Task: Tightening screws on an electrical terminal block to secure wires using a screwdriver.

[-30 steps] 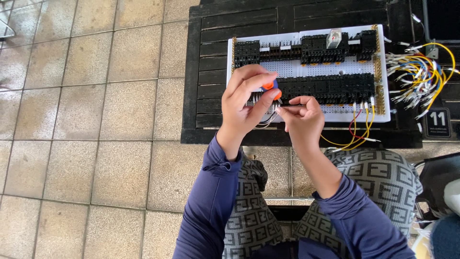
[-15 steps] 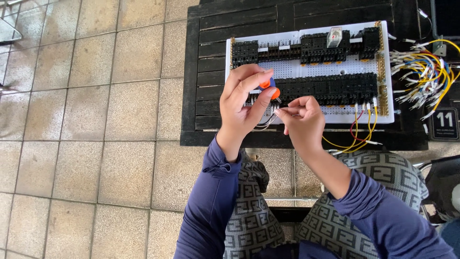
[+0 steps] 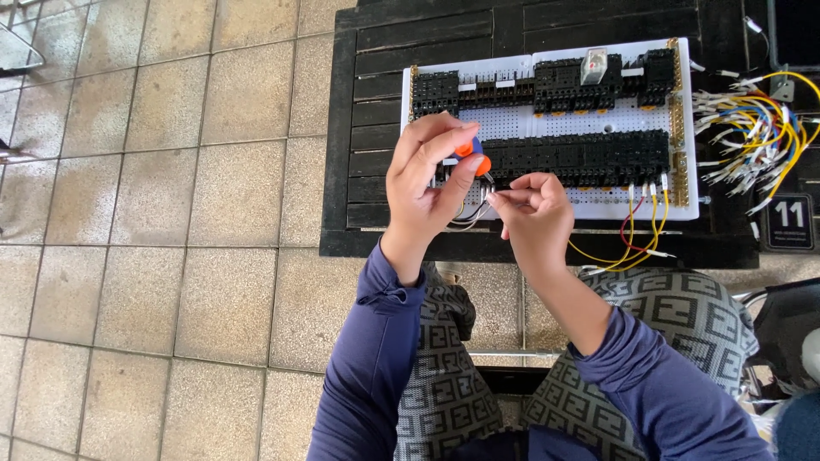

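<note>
My left hand (image 3: 424, 183) grips a small tool with an orange and blue handle (image 3: 471, 152) over the lower left part of a white perforated wiring board (image 3: 564, 128). My right hand (image 3: 534, 213) pinches the end of a thin grey wire (image 3: 475, 209) just to the right of the tool. The wire loops between both hands. Rows of black terminal blocks (image 3: 589, 158) are mounted on the board. Red and yellow wires (image 3: 628, 243) hang from the board's lower right edge.
The board lies on a dark slatted wooden table (image 3: 367, 128). A bundle of loose coloured wires (image 3: 764, 128) lies at the right, above a small black number tag (image 3: 787, 220). Beige floor tiles (image 3: 171, 213) fill the left. My patterned trousers (image 3: 444, 358) are below.
Both hands stay close together over the board with only slight finger shifts on the wire. The camera view has drifted a little.
</note>
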